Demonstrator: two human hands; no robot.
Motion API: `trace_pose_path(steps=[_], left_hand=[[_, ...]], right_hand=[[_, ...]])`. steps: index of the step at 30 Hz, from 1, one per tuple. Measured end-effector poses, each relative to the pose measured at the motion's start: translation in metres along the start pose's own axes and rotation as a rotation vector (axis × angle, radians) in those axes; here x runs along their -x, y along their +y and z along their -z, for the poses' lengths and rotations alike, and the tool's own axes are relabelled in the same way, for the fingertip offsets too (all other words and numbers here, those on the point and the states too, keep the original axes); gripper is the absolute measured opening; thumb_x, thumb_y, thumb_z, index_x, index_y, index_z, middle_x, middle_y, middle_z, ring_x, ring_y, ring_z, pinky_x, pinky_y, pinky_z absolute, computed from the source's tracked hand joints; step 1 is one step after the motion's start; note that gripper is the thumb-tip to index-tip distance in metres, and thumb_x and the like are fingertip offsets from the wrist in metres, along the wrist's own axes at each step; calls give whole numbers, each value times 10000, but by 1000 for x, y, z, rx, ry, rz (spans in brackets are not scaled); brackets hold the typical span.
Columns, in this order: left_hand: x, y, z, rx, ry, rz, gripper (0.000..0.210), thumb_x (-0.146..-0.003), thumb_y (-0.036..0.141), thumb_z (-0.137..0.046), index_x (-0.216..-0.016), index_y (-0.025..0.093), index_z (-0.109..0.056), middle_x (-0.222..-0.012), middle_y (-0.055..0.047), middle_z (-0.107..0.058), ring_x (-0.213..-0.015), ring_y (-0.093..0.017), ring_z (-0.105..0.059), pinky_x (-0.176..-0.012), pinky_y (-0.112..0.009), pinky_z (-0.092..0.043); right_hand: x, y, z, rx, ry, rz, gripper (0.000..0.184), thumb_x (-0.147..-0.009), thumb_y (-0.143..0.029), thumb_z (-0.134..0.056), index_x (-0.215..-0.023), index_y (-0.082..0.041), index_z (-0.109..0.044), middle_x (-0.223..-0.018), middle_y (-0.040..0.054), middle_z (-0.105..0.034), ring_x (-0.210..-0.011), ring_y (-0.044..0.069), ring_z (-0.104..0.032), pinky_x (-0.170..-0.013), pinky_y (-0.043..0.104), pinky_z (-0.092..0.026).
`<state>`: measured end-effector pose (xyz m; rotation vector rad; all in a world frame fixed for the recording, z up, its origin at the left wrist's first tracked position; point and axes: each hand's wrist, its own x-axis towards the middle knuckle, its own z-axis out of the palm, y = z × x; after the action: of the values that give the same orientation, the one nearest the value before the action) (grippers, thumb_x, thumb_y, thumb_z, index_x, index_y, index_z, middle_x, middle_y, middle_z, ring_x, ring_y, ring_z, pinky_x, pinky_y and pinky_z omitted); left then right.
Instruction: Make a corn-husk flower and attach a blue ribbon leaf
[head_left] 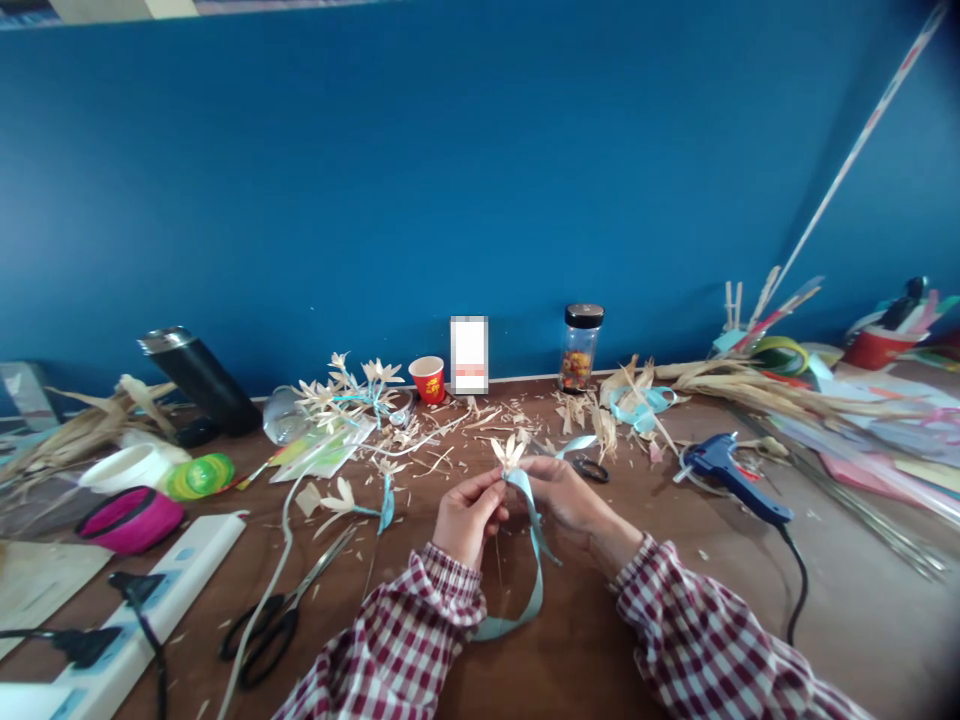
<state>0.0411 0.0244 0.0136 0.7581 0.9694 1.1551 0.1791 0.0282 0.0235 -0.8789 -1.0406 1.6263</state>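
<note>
Over the middle of the table, my left hand (471, 510) pinches the base of a pale husk flower (509, 453) whose petals point up. My right hand (562, 495) is closed beside it, its fingertips at the light blue ribbon (536, 560) by the flower's base. One length of that ribbon hangs in a loop below the hands, and a short piece sticks out past the right hand. To the left lies another husk flower (345, 497) with blue ribbon on its stem. Large scissors (289, 610) with black handles rest left of my left forearm.
Several finished husk flowers (367, 390) stand near a red paper cup (429, 382). A blue glue gun (735, 475) with a black cord lies at right. A white power strip (172, 590) is at left. A lidded jar (579, 350) stands by the blue wall, and husk scraps litter the table.
</note>
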Motion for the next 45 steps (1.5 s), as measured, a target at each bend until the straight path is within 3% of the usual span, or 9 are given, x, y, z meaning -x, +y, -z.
trace_pose_path(steps=[11,22,27,33,40,45], left_hand=[[-3,-4,3,-63,12,-61,335,-575,294,-745,-859,127,-683,-569,2,-594,-446,-64,-515,-332,-122,-280],[3,0,-1,-280,62,-237,236,-617,258,-696,-819,136,-703,-597,-44,-664,-463,-127,-563,-347,-180,-351],[3,0,-2,-325,111,-312,189,-590,249,-710,-761,168,-720,-672,-49,-688,-493,-127,-557,-388,-201,-387],[4,-2,-3,-325,150,-317,200,-597,286,-711,-748,155,-706,-535,-7,-629,-393,-81,-456,-357,-183,-338],[1,-4,0,-328,137,-348,182,-590,285,-720,-721,162,-697,-634,-40,-674,-523,-135,-575,-444,-211,-428],[2,-4,0,-348,137,-342,165,-602,288,-712,-710,166,-693,-642,-44,-674,-544,-143,-583,-430,-201,-415]], right_hand=[[-2,8,5,50,-30,40,344,-673,-413,-685,-921,-175,-700,-660,31,-670,-538,113,-560,-538,236,-422],[-3,3,1,129,-21,47,333,-638,-453,-687,-778,-152,-715,-534,8,-615,-442,85,-473,-463,220,-365],[-6,11,5,108,41,42,292,-604,-412,-721,-746,-158,-703,-533,-12,-596,-441,79,-456,-461,218,-345],[-5,13,4,74,86,35,252,-590,-377,-735,-717,-164,-693,-539,-21,-599,-462,84,-466,-475,215,-347],[-6,12,4,94,91,27,268,-586,-390,-732,-709,-157,-683,-538,-24,-593,-463,86,-471,-483,223,-352],[-4,8,1,77,99,21,250,-563,-371,-749,-679,-162,-673,-526,-32,-586,-447,78,-460,-467,214,-345]])
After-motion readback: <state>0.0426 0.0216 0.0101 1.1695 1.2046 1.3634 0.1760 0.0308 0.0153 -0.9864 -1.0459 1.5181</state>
